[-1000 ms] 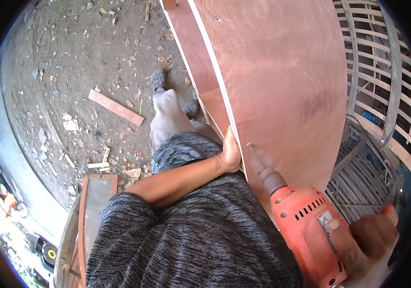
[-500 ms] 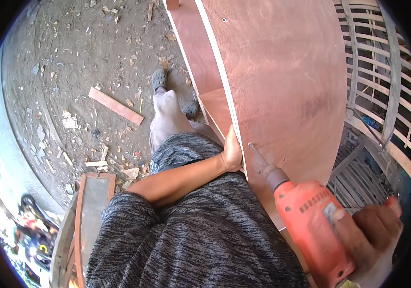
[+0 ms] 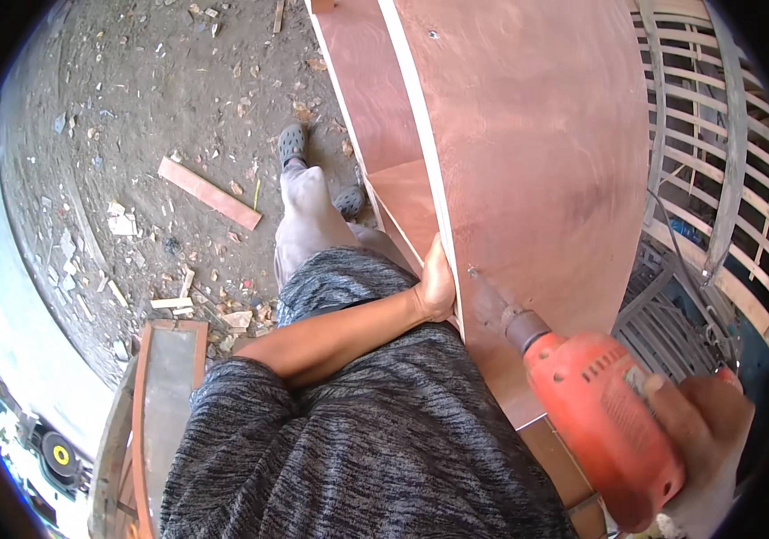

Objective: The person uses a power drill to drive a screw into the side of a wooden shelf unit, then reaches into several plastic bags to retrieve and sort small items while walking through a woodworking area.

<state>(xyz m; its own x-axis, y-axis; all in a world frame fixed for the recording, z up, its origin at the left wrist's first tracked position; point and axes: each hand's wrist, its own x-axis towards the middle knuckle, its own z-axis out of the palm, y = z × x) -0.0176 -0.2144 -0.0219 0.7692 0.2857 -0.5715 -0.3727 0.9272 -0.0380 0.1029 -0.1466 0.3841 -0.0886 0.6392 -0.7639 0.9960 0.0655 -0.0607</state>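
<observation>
A tall reddish plywood cabinet (image 3: 546,144) with a pale front edge stands against my right side. My left hand (image 3: 436,286) is closed round that edge, its fingers partly hidden behind the panel. In my right hand (image 3: 708,427) is an orange power drill (image 3: 604,409), gripped by its handle. The drill points up and left along the panel. Its blurred bit ends beside a small screw spot (image 3: 473,271) on the plywood, close to my left hand; whether the tip touches it I cannot tell. Another screw spot (image 3: 434,34) shows farther up the panel.
Slatted wooden racks (image 3: 685,144) stand to the right, with a cable (image 3: 667,220) hanging by them. A plywood strip (image 3: 211,193) and several scraps lie on the dirt ground. A framed panel (image 3: 168,386) leans at lower left.
The drill and my right hand have shifted slightly to the right, with the bit still near the same spot. My left hand keeps its hold. The whole view has turned a little.
</observation>
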